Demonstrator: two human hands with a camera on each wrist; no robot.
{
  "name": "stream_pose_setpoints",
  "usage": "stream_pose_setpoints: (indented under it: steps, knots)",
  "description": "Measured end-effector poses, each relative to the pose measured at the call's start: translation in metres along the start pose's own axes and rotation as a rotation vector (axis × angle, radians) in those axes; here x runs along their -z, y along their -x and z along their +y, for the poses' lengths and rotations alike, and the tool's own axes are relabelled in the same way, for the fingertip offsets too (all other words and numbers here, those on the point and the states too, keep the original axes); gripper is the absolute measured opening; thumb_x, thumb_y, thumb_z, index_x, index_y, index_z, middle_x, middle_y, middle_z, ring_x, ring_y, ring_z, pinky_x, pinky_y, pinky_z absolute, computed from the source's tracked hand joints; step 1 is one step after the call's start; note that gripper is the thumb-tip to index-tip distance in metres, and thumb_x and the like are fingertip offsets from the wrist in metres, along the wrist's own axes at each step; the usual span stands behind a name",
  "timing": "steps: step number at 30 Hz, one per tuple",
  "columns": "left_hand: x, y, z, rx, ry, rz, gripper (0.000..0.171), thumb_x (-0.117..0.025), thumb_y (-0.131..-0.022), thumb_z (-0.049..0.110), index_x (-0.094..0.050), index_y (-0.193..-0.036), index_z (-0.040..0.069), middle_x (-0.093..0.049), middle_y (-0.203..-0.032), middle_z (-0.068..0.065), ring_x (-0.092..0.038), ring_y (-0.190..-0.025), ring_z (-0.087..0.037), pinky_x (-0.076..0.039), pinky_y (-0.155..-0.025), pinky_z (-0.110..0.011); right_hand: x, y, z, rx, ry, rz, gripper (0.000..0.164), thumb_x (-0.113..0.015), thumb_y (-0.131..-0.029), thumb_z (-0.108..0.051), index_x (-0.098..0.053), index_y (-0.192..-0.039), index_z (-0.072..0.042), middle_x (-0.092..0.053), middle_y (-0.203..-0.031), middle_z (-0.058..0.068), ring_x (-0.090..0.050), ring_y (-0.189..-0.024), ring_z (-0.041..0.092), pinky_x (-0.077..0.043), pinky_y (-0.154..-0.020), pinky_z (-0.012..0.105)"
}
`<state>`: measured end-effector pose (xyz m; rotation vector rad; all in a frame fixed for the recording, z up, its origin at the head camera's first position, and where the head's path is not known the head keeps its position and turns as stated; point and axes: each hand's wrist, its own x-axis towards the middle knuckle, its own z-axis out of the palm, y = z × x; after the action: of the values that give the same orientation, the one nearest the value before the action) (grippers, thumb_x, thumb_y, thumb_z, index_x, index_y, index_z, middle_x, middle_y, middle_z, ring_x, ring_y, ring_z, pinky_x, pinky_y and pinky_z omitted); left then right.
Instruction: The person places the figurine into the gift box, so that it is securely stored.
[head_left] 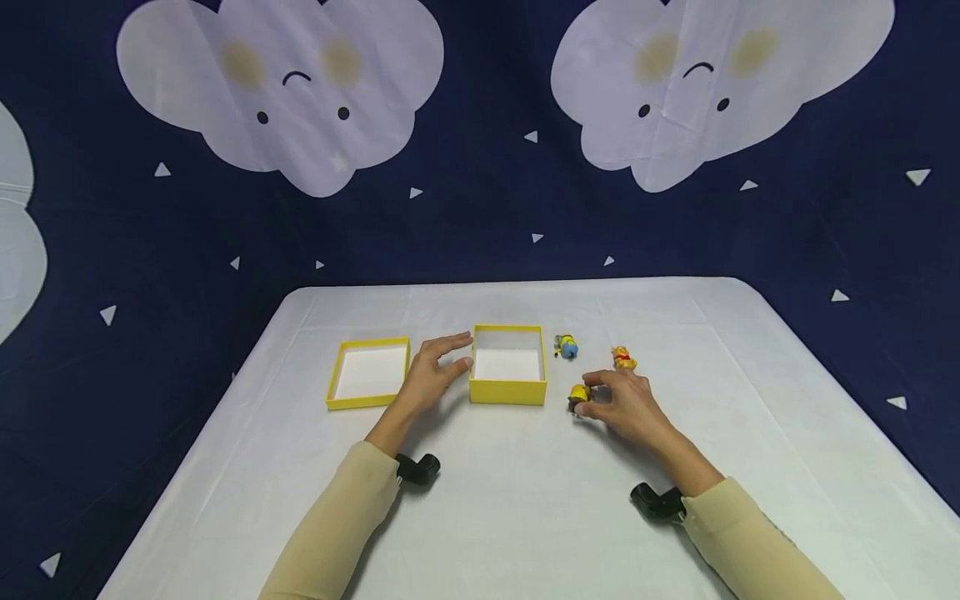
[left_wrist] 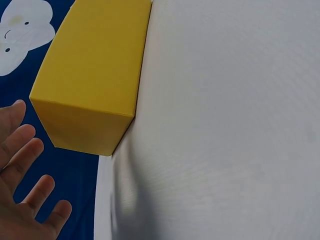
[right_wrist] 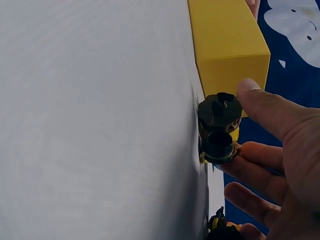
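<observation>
On the left, see a shallow yellow lid (head_left: 369, 372). Next, note the left hand (head_left: 429, 379), fingers loosely extended at the yellow box (head_left: 507, 392), contact unclear. Farther right, past a blue-and-yellow figure (head_left: 567, 347), find the nearer yellow-and-black figure (head_left: 579, 393) pinched by the right hand (head_left: 630, 406). Judge this the grasping step; before lifting, firm the pinch, avoiding the orange figure (head_left: 622, 358) beyond.
</observation>
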<state>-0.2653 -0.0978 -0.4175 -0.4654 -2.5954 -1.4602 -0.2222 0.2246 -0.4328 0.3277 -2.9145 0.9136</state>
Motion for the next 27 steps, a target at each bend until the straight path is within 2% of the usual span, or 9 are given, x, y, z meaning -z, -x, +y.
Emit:
stream_pose_setpoints:
  steps: [9, 15, 23, 27]
  knots:
    - [-0.0028, -0.0045, -0.0022, -0.015, 0.038, -0.023, 0.039, -0.066, -0.089, 0.019, -0.061, -0.126, 0.01, -0.054, -0.139, -0.001, -0.038, -0.134, -0.023, -0.029, -0.114, -0.045, -0.0028, -0.0001, 0.0024, 0.016, 0.048, 0.006, 0.055, -0.079, -0.073, -0.035, -0.064, -0.118, -0.005, -0.066, -0.118, 0.014, -0.05, -0.115, 0.034, -0.028, -0.1, 0.049]
    - [-0.0047, -0.0055, -0.0054, -0.019, 0.029, -0.038, 0.039, -0.065, -0.089, 0.017, -0.06, -0.126, 0.007, -0.054, -0.139, -0.001, -0.037, -0.134, -0.024, -0.032, -0.112, -0.044, -0.0038, 0.0004, 0.0033, 0.036, 0.081, 0.023, 0.052, -0.079, -0.074, -0.032, -0.065, -0.116, -0.006, -0.067, -0.116, 0.012, -0.049, -0.115, 0.035, -0.029, -0.098, 0.049]
    - [-0.0057, -0.0026, -0.0053, -0.002, 0.018, -0.026, 0.039, -0.066, -0.089, 0.019, -0.06, -0.126, 0.009, -0.055, -0.139, 0.0, -0.037, -0.135, -0.023, -0.031, -0.113, -0.044, -0.0033, -0.0008, 0.0006, 0.035, 0.104, 0.006, 0.05, -0.077, -0.076, -0.032, -0.065, -0.117, -0.006, -0.067, -0.116, 0.011, -0.05, -0.113, 0.033, -0.027, -0.099, 0.048]
    - [-0.0066, -0.0004, -0.0032, -0.007, -0.006, -0.013, 0.039, -0.066, -0.089, 0.019, -0.06, -0.126, 0.008, -0.055, -0.139, -0.001, -0.037, -0.135, -0.025, -0.031, -0.113, -0.044, -0.0035, -0.0008, 0.0, 0.034, 0.104, 0.0, 0.049, -0.077, -0.077, -0.031, -0.064, -0.117, -0.006, -0.067, -0.118, 0.012, -0.048, -0.118, 0.037, -0.027, -0.1, 0.049]
